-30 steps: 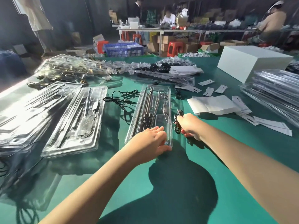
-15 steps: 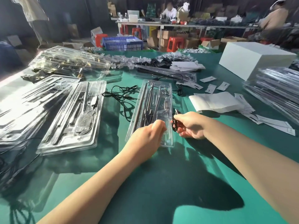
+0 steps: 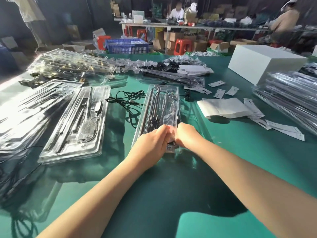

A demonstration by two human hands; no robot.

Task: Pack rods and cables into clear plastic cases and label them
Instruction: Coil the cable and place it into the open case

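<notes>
Green worktop [image 3: 171, 212] lies bare toward the near edge, under both forearms. White box [image 3: 267, 66] sits at far right; stacked clear cases [image 3: 291, 103] run off the right edge. More filled cases [image 3: 75, 124] crowd the left side. Paper sheets [image 3: 224, 107] lie right of centre, well apart from the hands. Loose black cable [image 3: 127, 100] sits between the left cases and the centre case [image 3: 161, 107], which holds rods lengthwise. Left hand [image 3: 151, 143] and right hand [image 3: 187, 136] meet over its near end, fingers curled; the grip seems closed on a dark item, mostly hidden, perhaps a cable.
</notes>
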